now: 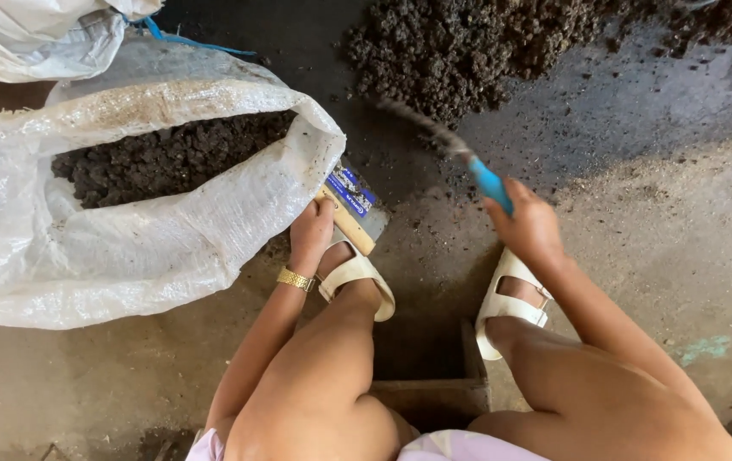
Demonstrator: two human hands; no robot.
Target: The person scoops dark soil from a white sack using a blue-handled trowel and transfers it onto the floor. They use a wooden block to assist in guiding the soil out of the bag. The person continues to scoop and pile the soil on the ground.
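Observation:
My left hand (pixel 311 232) grips the wooden handle of a flat metal scraper (pixel 357 205) that lies on the floor against the mouth of a white woven sack (pixel 127 248). The sack lies on its side, partly filled with dark crumbly soil (pixel 169 158). My right hand (pixel 526 224) is closed on the blue handle of a small brush (pixel 460 158), which is blurred with motion and reaches toward a heap of dark soil (pixel 468 47) on the concrete floor. A gold bracelet (pixel 297 279) sits on my left wrist.
I sit on a low wooden stool (pixel 438 393) with knees apart, feet in white sandals (pixel 515 303). Another white sack (pixel 33 34) lies at the top left with a blue cord (pixel 186 40). Loose soil crumbs dot the damp concrete floor (pixel 664 213).

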